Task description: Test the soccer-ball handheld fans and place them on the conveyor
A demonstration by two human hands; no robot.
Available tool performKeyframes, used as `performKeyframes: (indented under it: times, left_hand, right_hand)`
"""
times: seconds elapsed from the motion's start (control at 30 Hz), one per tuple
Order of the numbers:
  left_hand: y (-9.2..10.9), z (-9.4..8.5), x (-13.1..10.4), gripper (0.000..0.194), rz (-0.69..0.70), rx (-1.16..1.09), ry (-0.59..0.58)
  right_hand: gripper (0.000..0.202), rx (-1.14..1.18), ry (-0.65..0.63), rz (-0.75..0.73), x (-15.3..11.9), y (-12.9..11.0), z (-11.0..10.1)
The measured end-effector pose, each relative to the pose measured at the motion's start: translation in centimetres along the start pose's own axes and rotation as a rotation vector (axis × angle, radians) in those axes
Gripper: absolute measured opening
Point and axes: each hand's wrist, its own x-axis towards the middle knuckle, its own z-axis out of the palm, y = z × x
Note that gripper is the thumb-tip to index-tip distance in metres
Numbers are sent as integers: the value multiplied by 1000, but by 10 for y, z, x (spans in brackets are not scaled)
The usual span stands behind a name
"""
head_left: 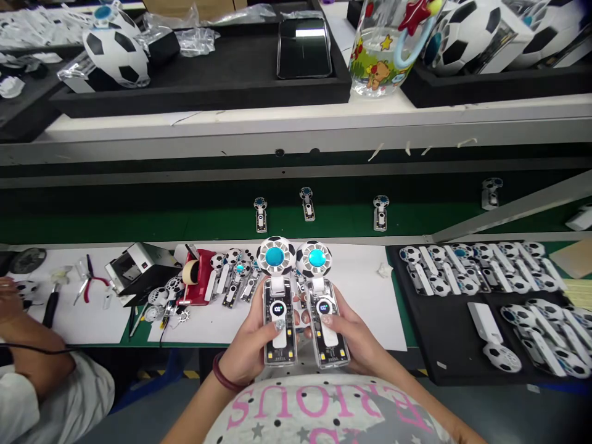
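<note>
My left hand point(252, 336) is wrapped round a football-patterned handheld fan point(276, 256), its thumb on the white front panel. In my right hand point(354, 330) is a second fan of the same kind point(317, 259), with the thumb on its panel too. Both fans stand upright side by side, heads close together, with blue centres, clear handles and small lit displays reading about 100. Behind them, on the white paper point(361, 277), more fans point(240, 269) lie in a group, partly hidden by the fan in my left hand.
A black tray point(444, 339) with several fans is at the right. Left stand a red tape dispenser point(200, 280), a black-and-white device point(139, 268) and pliers point(89, 280). Another person's arm point(28, 333) is far left. A shelf edge point(231, 139) crosses above.
</note>
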Motion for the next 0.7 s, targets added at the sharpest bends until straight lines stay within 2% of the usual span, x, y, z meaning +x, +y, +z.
performKeyframes:
  times: [0.1,0.2,0.4,0.5,0.7]
  left_hand:
    - [2,1,0,89,-56,-88,41]
    - [3,3,0,93,-33,-124,37]
    - [4,4,-2,86,-30,-88,-10]
    - [4,3,-3,87,0,-86,-2]
    - [7,4,-5,79,13,-79,-73]
  right_hand:
    - [62,-10,-22,2,1,2,-1]
    - [62,-24,-14,17,1,3,-3]
    - [71,-23,29,25,-1,1,1]
    - [78,-9,-20,42,-2,1,2]
    - [82,-19,-66,24,-2,3,-4]
